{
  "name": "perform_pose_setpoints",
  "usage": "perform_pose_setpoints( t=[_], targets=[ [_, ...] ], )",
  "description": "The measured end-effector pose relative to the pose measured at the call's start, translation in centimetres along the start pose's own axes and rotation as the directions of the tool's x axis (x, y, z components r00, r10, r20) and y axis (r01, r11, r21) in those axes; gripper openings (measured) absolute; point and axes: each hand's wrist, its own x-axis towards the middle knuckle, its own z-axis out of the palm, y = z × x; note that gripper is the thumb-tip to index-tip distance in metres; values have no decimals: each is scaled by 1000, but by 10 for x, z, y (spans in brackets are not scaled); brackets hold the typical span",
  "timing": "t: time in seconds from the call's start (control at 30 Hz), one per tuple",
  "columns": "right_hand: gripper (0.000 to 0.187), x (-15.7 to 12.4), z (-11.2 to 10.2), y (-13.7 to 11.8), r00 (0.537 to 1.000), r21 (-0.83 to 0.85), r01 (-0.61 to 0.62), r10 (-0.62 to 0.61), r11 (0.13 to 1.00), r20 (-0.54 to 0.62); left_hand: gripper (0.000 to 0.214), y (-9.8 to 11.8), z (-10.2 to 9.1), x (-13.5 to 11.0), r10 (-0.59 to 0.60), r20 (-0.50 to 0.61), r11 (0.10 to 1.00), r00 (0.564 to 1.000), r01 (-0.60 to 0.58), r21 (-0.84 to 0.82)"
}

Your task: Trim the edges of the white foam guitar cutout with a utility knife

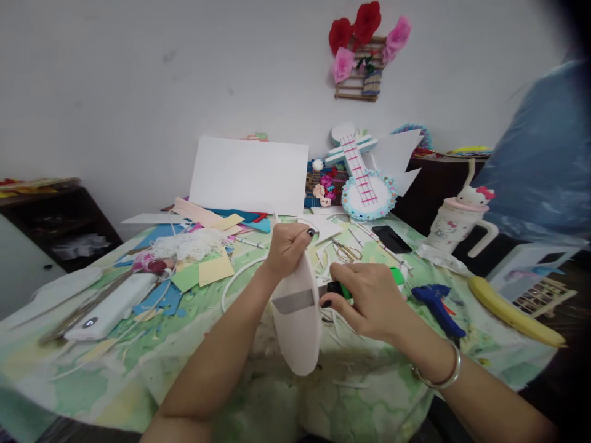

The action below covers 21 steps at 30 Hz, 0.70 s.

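Observation:
Upright in front of me is a white rounded foam board piece (298,344), seen nearly edge-on. My left hand (289,249) is closed around its top end. A green utility knife (397,276) with a black slider is gripped in my right hand (369,298), fingers wrapped round the handle. Its blade end meets the right edge of the foam piece. Across the piece's left face runs a grey band; I cannot tell whether it is the blade or a mark. Beyond the hands lie gold-handled scissors (346,251).
A blue glue gun (438,307), banana (514,311), phone (391,239) and handled cup (455,224) stand or lie right. Left are a white power bank (111,307), white string (189,244) and paper scraps (216,271). A decorated banjo-like craft (368,194) leans at the back.

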Motion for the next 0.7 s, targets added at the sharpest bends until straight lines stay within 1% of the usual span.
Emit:
perform_pose_setpoints(
  t=[0.13,0.2,0.27,0.33,0.4,0.47,0.57,0.7],
  targets=[
    [48,0,1,0,999,-9,14,-14,1000,-52,43,0,-1,-5,-63,-102,998,993,62,-14],
    [47,0,2,0,998,-25,28,-30,999,-63,42,-4,-2,-7,-72,-165,997,984,76,18],
    [45,1,2,0,997,-47,44,-47,998,-59,44,-10,-2,-8,-87,-199,994,976,98,43],
    [41,1,0,-1,996,-48,74,-76,996,-44,49,-16,-1,-8,-159,-201,986,967,165,16],
    [35,1,-2,-2,993,-27,112,-113,993,-18,50,-21,1,-8,-259,-212,966,942,255,-46],
    [29,0,-5,-4,990,-18,139,-139,990,9,49,-23,2,-8,-306,-222,952,926,292,-92],
    [27,-3,-7,-6,989,-52,146,-145,988,26,46,-23,2,-7,-261,-211,965,942,246,-95],
    [30,-7,-8,-8,989,-62,144,-142,988,30,45,-21,0,-7,-191,-243,980,951,199,8]
  ],
)
